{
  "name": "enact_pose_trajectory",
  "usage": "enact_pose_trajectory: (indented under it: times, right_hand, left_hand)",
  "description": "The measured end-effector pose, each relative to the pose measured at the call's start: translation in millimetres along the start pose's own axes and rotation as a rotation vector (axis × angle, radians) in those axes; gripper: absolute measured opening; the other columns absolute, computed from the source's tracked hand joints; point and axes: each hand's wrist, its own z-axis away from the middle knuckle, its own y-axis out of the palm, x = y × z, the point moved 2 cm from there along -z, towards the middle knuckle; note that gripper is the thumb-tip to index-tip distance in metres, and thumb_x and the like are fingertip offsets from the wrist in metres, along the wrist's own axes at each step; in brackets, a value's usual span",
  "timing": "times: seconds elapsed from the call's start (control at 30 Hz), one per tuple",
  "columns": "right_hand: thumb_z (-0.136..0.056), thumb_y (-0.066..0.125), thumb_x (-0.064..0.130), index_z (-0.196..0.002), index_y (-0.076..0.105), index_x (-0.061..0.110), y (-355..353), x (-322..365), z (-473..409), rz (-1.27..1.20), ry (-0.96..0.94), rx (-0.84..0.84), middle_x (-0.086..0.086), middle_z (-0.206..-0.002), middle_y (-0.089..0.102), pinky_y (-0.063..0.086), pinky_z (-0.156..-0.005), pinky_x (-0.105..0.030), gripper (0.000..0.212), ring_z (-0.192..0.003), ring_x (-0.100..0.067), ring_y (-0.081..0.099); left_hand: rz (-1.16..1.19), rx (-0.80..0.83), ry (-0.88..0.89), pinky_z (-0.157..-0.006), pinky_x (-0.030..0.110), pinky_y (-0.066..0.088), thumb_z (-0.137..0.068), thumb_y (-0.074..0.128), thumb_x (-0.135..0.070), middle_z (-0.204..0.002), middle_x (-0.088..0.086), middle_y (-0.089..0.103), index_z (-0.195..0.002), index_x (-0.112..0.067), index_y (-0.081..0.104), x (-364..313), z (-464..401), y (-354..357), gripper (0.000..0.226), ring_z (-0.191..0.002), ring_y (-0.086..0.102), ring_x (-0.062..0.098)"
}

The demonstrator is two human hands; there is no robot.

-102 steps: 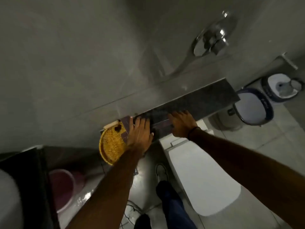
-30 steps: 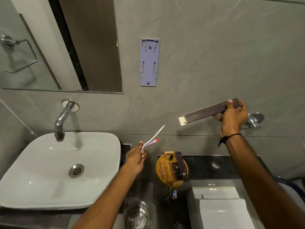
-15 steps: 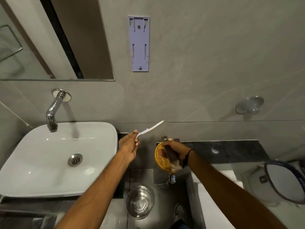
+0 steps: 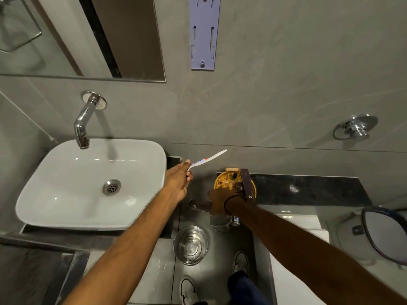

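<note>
My left hand (image 4: pixel 178 183) pinches a white toothbrush (image 4: pixel 208 159) by one end; it points up and right toward the wall, right of the sink. My right hand (image 4: pixel 219 203) is lower, at the front left edge of a round yellow wicker basket (image 4: pixel 222 181). It grips a long dark brown box (image 4: pixel 197 204), whose end sticks out to the left. More brown boxes (image 4: pixel 247 187) lie across the basket, which sits on the left end of a dark stone ledge (image 4: pixel 308 188).
A white basin (image 4: pixel 66 194) with a chrome tap (image 4: pixel 82 126) is at the left, below a mirror (image 4: pixel 123 36). On the floor stands a steel bowl (image 4: pixel 190 244). The toilet (image 4: pixel 295 249) and a bin (image 4: pixel 385 234) are at the right, a wall valve (image 4: pixel 354 128) above them.
My right hand brought the brown box down from wall height to the basket and now holds it at the basket's front left. My left hand kept the toothbrush raised.
</note>
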Motion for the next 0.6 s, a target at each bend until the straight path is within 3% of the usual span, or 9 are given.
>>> enact_pose_trajectory:
  times: [0.23,0.47,0.6]
  right_hand:
    - [-0.088,0.076,0.025,-0.122,0.069,0.000,12.8,11.7,-7.2,0.064,-0.047,0.133,-0.018,-0.120,0.073,0.056,-0.096,-0.037,0.043,-0.111,-0.031,0.069]
    - [-0.085,0.079,0.024,-0.123,0.069,0.003,17.1,21.6,-3.6,0.105,-0.091,-0.021,-0.017,-0.120,0.071,0.057,-0.097,-0.040,0.045,-0.113,-0.031,0.067]
    - [-0.082,0.081,0.023,-0.119,0.073,0.004,22.6,29.4,-4.0,0.128,-0.110,0.000,-0.017,-0.117,0.074,0.058,-0.097,-0.041,0.042,-0.111,-0.031,0.070]
  left_hand:
    - [-0.029,-0.006,-0.009,-0.036,0.015,0.039,-0.097,0.072,-0.019,-0.047,-0.005,0.059,-0.085,-0.009,0.071,1.1,-2.0,-3.9,0.016,-0.036,0.049,0.006]
    - [-0.023,-0.014,-0.022,-0.036,0.016,0.039,-0.096,0.072,-0.017,-0.045,-0.006,0.060,-0.084,-0.007,0.070,4.0,1.6,-7.0,0.016,-0.037,0.048,0.006]
    - [-0.035,0.003,-0.027,-0.038,0.015,0.041,-0.097,0.071,-0.018,-0.044,-0.007,0.062,-0.087,-0.007,0.071,4.8,4.9,-11.1,0.015,-0.037,0.050,0.006]
